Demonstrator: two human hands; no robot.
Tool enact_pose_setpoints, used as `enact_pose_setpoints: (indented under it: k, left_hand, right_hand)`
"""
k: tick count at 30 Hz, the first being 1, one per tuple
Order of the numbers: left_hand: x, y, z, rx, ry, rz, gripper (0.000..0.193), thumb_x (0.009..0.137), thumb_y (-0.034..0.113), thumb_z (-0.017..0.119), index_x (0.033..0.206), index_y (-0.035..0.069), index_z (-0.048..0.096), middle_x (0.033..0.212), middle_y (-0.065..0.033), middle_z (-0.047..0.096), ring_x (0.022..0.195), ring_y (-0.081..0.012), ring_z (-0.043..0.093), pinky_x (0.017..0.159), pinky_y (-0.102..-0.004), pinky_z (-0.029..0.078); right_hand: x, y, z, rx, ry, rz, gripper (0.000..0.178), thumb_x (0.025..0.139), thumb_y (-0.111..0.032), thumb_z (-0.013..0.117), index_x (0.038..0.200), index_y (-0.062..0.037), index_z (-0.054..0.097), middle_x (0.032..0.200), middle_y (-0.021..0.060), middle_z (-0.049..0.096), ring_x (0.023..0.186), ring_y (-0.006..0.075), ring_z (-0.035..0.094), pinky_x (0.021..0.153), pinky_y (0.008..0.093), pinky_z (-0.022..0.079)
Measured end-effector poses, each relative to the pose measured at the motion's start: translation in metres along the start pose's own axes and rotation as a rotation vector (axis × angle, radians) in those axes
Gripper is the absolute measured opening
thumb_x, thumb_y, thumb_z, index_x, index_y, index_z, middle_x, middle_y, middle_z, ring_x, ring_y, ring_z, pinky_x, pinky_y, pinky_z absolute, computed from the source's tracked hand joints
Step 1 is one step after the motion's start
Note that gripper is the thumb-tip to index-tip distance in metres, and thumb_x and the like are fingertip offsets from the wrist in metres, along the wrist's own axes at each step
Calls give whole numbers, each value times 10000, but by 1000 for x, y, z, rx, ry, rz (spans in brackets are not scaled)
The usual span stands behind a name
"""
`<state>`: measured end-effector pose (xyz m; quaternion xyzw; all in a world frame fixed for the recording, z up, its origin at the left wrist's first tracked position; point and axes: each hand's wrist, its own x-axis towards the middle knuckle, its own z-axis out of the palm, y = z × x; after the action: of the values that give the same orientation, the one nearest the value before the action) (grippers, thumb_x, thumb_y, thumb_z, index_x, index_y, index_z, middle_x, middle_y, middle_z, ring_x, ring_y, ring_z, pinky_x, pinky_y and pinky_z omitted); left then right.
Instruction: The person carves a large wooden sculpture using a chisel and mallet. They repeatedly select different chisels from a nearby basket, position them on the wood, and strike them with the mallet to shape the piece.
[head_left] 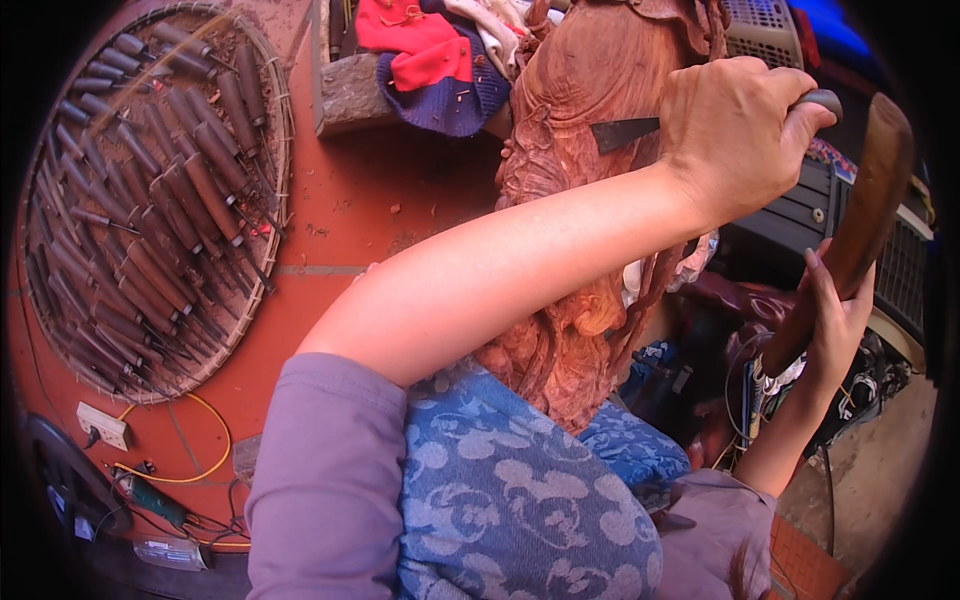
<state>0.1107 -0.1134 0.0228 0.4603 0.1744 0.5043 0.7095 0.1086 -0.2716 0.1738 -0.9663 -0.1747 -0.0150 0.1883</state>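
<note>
While the reddish wooden carving (pixel 590 90) slants away from just in front of my lap, above the red tiled floor (pixel 340 215), my left forearm (pixel 530 250) crosses over its middle. My left grip (pixel 735 140) is closed around a chisel (pixel 628 133): the flat, dark blade points left over the carving's upper part, and the handle's rounded end shows beyond my thumb. I cannot tell whether the blade's edge touches the wood.

My right grip (pixel 842 310) holds a curved brown wooden club (pixel 878 185) near its lower end, with its upper end raised just beside the chisel's handle, apart from it.

Blue patterned cloth (pixel 520 490) covers my lap, against the carving's lower end. Beyond the carving's left side, red and navy cloth (pixel 430 60) hangs over a grey block (pixel 355 95); a pale plastic crate (pixel 765 30) is past its far right side.

Toward the floor's left edge lies a round woven basket (pixel 284 140), crowded nearly rim to rim with dark-handled tools (pixel 180 200). Just below its lower rim are a white power strip (pixel 103 427), a yellow cord (pixel 228 440) and a green power tool (pixel 152 500).
</note>
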Motion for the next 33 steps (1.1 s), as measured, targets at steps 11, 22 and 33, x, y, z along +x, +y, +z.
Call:
enact_pose_setpoints:
  k: [11,22,33]
  left_hand:
    - [-1,-1,-10,150,-101,43,210,820,316,681,862,121,748,674,-99,668,628,-298,662,560,-399,513]
    - [0,0,2,11,-59,111,203,819,316,664,808,129,743,671,-112,662,630,-301,659,560,-416,502]
    - [1,4,4,-13,35,-4,208,810,322,674,787,123,730,644,-119,640,620,-308,647,549,-443,470]
  right_hand:
    - [-1,6,0,-117,56,-134,489,822,40,701,1274,4,518,984,34,598,914,103,565,806,224,466]
    - [-3,-4,-5,-7,15,-41,299,818,-52,730,1064,-26,563,871,24,593,723,90,549,662,221,436]
    - [4,0,6,-211,115,-226,386,830,-25,718,1178,-5,553,908,31,592,759,102,558,706,224,456]
